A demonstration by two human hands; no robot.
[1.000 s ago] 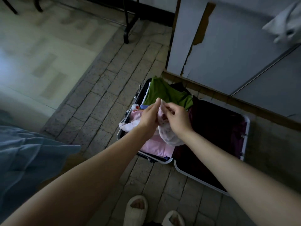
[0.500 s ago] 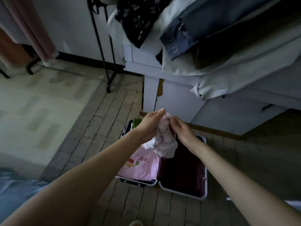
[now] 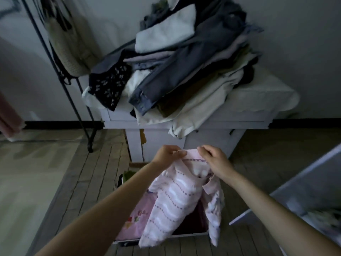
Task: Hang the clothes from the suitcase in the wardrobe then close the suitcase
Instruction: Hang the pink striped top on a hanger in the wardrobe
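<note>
A small pale pink garment with wavy white and purple stripes [image 3: 177, 202] hangs unfolded in front of me. My left hand [image 3: 167, 157] pinches its top edge on the left, and my right hand [image 3: 215, 160] pinches the same edge on the right. Below it lies the open suitcase [image 3: 191, 234] on the floor. A pink printed piece [image 3: 136, 220] and a green piece [image 3: 128, 175] lie in its left half; the dark lining shows on the right. Much of the suitcase is hidden behind the garment and my arms.
A white cabinet [image 3: 239, 115] stands behind the suitcase, heaped with folded clothes [image 3: 177, 71]. A black metal rack [image 3: 60, 74] with a hanging cream bag [image 3: 68, 43] stands at the left. A white panel edge [image 3: 295, 185] slants in at the right.
The bunched garment has been lifted higher and now hangs unfolded, with my hands spread apart along its top edge. My view has tilted up from the suitcase to the cabinet.
</note>
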